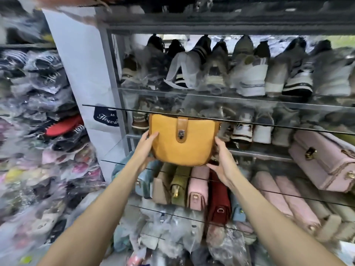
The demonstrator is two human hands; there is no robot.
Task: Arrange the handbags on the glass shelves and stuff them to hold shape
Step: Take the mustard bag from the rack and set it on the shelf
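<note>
We hold a yellow bag [182, 143] up at the glass shelf [249, 122].

Our left hand [146, 148] grips its left side and our right hand [222, 160] its right bottom corner, fingers [153, 135] wrapped tight on it. Its top sits just under the shelf edge. Below stand pink [197, 189], green [178, 186] and red bags [219, 200].

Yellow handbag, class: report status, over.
Both hands, left and right, grip yellow handbag. Raised at glass shelf edge. Nothing blocking.
</note>
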